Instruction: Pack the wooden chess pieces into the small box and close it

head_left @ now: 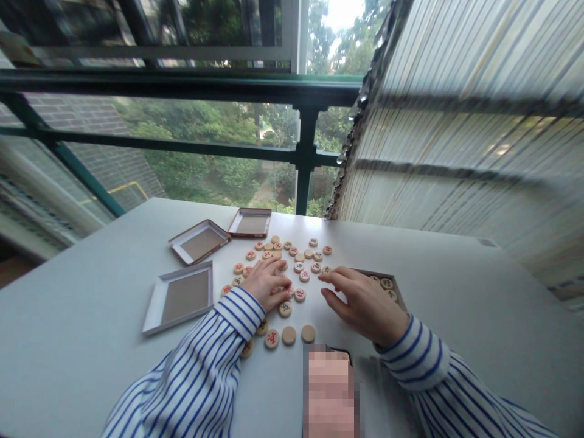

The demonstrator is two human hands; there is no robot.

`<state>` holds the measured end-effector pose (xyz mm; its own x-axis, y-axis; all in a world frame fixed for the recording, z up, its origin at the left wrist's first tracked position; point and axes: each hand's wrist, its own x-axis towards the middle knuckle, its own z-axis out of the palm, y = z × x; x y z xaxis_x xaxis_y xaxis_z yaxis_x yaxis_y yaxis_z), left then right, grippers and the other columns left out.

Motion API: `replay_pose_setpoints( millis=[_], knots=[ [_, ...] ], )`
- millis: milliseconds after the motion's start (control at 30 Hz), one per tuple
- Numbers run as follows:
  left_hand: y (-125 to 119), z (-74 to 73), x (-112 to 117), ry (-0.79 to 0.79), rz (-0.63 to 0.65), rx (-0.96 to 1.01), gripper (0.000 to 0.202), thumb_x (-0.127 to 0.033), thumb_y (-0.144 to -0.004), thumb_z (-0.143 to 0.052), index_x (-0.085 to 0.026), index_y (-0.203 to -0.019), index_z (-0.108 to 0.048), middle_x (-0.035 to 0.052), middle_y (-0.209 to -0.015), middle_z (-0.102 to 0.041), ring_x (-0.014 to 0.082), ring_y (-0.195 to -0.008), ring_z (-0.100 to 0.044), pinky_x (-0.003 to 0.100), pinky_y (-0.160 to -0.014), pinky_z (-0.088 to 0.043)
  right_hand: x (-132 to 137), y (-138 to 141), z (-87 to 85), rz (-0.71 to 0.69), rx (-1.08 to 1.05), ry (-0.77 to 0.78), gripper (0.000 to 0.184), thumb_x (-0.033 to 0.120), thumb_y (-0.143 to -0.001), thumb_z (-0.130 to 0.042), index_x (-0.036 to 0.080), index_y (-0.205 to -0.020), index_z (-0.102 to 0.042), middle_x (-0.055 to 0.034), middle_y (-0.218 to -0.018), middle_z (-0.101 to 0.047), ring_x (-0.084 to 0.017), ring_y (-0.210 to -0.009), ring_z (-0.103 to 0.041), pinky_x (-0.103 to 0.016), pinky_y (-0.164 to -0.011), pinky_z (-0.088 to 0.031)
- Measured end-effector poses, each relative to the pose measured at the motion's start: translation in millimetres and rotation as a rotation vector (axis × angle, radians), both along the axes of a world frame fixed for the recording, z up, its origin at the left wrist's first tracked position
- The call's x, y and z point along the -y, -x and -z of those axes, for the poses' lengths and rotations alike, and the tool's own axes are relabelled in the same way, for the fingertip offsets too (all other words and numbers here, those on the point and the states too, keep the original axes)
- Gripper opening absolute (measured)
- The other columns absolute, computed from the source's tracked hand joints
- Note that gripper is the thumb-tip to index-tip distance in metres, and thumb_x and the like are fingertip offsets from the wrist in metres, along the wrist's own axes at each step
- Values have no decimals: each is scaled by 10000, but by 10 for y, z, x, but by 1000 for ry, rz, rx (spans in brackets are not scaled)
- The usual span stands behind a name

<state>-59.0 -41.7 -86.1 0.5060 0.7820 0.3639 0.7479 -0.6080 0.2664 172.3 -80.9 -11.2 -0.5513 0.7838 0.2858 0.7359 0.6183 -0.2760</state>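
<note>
Round wooden Chinese chess pieces (300, 295) with red or dark characters lie scattered over the middle of the white table; a few show a blank side. Over the left part of the spread is my left hand (267, 283), palm down with its fingers apart, covering some pieces. Whether it presses on any of them I cannot tell. To the right, my right hand (365, 298) hovers with thumb and index finger parted, its fingertips close to a dark-marked piece (326, 271). Behind that hand, a partly hidden box (399, 294) holds several pieces in rows.
Three shallow box parts, a tray (152, 307), another tray (181, 236) and a third (250, 210), lie at the left and back of the table (91, 304). A blurred-out phone-like object (331, 392) is at the front edge. A string curtain (438, 140) hangs at right beside the window.
</note>
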Motion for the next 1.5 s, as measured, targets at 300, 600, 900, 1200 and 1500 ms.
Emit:
replay_pose_setpoints(
  millis=[300,600,900,1200,1500],
  knots=[
    [-42,-97,1,-89,19,86,172,-288,-654,-635,-192,-791,-675,110,-1068,-607,284,-1089,-476,481,-904,-381,-8,-25,-9,10,-22,-17,256,240,-829,-440,196,-1040,-577,-71,-916,-613,-152,-783,-576,-281,-725,-435],
    [-96,-280,55,-202,39,176,150,-291,-669,-603,-191,-776,-639,73,-987,-648,238,-1016,-533,433,-901,-401,13,-59,-63,20,-27,-26,261,245,-834,-430,188,-1043,-577,-73,-931,-617,-147,-768,-580,-278,-712,-441],
    [-212,-472,128,-224,43,219,133,-280,-660,-610,-187,-752,-633,58,-873,-682,228,-929,-579,415,-865,-420,33,-171,-190,50,-47,-56,261,267,-840,-428,210,-1047,-577,-63,-948,-613,-133,-728,-582,-265,-661,-439],
    [-305,-699,198,-208,81,183,155,-288,-671,-607,-182,-783,-622,64,-886,-675,220,-923,-583,421,-880,-392,71,-328,-351,71,-110,-72,270,277,-839,-439,187,-1061,-563,-65,-921,-611,-140,-749,-575,-277,-683,-443],
    [-615,-799,263,-172,99,174,164,-269,-665,-616,-173,-796,-600,45,-804,-674,196,-828,-601,453,-921,-345,123,-527,-468,94,-162,-87,259,262,-828,-451,192,-1042,-579,-47,-903,-625,-123,-697,-572,-263,-659,-453]
  ],
)
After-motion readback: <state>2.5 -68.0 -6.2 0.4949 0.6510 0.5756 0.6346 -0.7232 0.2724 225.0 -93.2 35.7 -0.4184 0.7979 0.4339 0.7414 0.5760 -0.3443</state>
